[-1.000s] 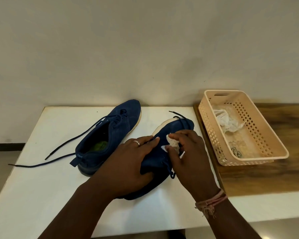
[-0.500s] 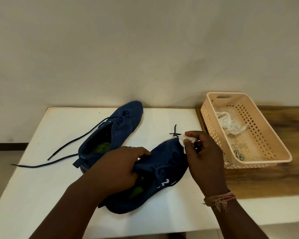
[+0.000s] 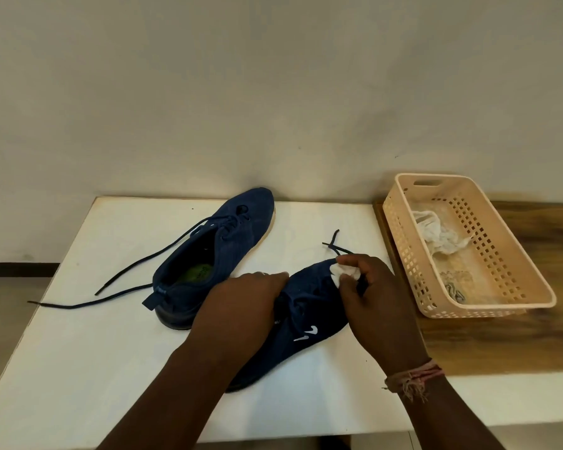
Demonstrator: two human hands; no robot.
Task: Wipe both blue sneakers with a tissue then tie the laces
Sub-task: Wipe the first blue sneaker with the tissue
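A white worktop (image 3: pixel 78 368) was set against a plain wall (image 3: pixel 273 92). To its right, a wood-grain surface (image 3: pixel 517 345) carried a peach perforated basket (image 3: pixel 530 287), in which a crumpled white tissue (image 3: pixel 442 237) and a small dark item, too small to identify, were contained.

Two blue sneakers were placed on the worktop. The far sneaker (image 3: pixel 228 238) was laid upright with its toe toward the wall, a green insole being visible inside; printing on the insole could not be read. Its untied laces (image 3: pixel 124 280) were trailed across the worktop to the left, reaching the left edge.

The near sneaker (image 3: pixel 309 306) was positioned just in front of the far one, toe pointed toward the basket. Two short white marks were visible on its side panel; no legible writing was found. Its heel and opening were largely hidden by the left forearm.

The left hand (image 3: pixel 241 306) was curled over the collar of the near sneaker, gripping it. The right hand (image 3: pixel 374 300) was closed around a small wad of white tissue (image 3: pixel 343 271), which was pressed against the toe of the near sneaker. A dark lace end (image 3: pixel 333 243) protruded just beyond the right-hand fingers. A ring was seen on the left hand, and a band of reddish threads (image 3: pixel 415 378) was worn on the right wrist.
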